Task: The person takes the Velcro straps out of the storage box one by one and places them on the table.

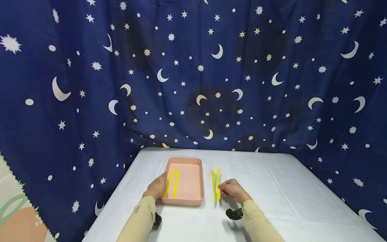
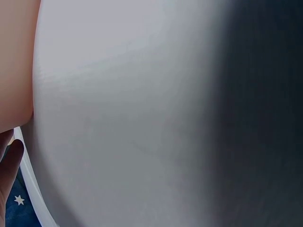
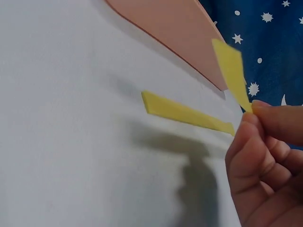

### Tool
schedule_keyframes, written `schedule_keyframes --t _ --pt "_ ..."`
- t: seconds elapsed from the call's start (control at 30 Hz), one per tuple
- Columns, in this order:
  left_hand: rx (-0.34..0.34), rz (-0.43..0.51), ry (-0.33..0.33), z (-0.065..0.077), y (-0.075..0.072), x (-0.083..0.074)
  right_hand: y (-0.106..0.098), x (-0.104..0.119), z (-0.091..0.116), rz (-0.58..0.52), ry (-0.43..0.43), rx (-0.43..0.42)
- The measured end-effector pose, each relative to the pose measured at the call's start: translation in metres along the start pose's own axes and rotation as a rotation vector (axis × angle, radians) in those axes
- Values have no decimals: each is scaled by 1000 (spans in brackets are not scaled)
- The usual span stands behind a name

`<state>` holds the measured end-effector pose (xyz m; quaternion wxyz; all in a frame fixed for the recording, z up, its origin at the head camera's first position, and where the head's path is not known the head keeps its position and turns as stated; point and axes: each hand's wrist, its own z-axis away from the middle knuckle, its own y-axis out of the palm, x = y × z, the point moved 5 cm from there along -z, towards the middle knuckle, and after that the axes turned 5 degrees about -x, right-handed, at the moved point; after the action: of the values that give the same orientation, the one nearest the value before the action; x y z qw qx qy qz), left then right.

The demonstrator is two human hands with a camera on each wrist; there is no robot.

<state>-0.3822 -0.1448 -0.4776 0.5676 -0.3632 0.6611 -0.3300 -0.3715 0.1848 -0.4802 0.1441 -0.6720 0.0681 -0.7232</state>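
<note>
A shallow pink tray (image 1: 188, 202) stands on the white table, with two yellow cable straps (image 1: 176, 185) lying lengthwise in its left part. My left hand (image 1: 158, 186) grips the tray's left wall. In the left wrist view, only some fingers (image 2: 13, 158) show against the tray's outside; the thumb's place is hidden. Right of the tray, my right hand (image 1: 233, 190) pinches a yellow cable strap (image 3: 231, 71) between thumb and index finger, held above the table. Another yellow cable strap (image 1: 214, 188) lies on the cloth just left of it. The straps have a wider slotted head at one end.
A white cloth covers the table (image 1: 272, 195). Behind and around it hangs a dark blue curtain (image 1: 193, 84) with moons and stars. Dark wrist-worn devices (image 1: 234, 214) sit by both cuffs. A patterned cloth (image 1: 18, 208) hangs at the lower left.
</note>
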Motion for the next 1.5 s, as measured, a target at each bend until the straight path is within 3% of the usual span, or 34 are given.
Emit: schedule_keyframes --t 0.53,1.5 --pt "6 3 -7 2 -1 -1 -6 -15 -4 142 98 -133" --pt "13 -13 -6 1 -2 -3 -4 -12 -8 240 155 -150"
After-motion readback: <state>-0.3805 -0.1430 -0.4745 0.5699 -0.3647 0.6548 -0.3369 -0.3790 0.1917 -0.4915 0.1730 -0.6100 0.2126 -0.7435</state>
